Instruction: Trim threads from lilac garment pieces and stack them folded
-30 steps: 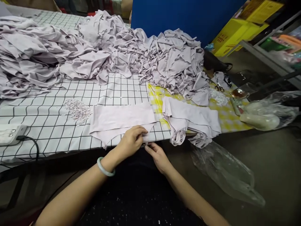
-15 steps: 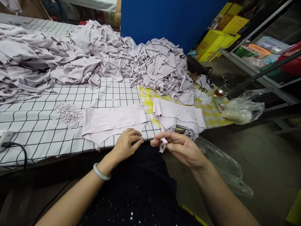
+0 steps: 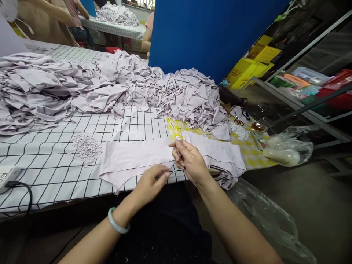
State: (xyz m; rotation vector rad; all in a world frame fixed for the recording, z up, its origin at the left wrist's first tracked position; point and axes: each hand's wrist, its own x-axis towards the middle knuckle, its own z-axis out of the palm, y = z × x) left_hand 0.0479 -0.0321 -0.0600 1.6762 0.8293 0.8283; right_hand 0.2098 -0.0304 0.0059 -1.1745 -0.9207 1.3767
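My right hand (image 3: 190,161) is closed in a pinch over the table's front edge. A small white piece (image 3: 178,138) shows at its fingertips, and a thin pale strip (image 3: 176,169) runs below them toward my left hand (image 3: 154,181). That hand, with a pale bangle (image 3: 117,222) at the wrist, has curled fingers pinched at the strip's other end, slightly blurred. Behind both hands lie flat pale lilac fabric panels (image 3: 132,156). Right of them, partly behind my right hand, a stack of similar panels (image 3: 228,150) hangs over the edge.
A long heap of lilac fabric pieces (image 3: 192,99) runs along the back. Small cut bits (image 3: 87,147) lie left of the panels, near a power strip (image 3: 8,178). Scissors (image 3: 238,120) and a plastic bag (image 3: 286,152) are at right. A blue board (image 3: 209,33) stands behind; other people sit beyond.
My right hand has moved up and left over the fabric, turning as it holds the strip. My left hand has closed at the strip. The view has tilted up.
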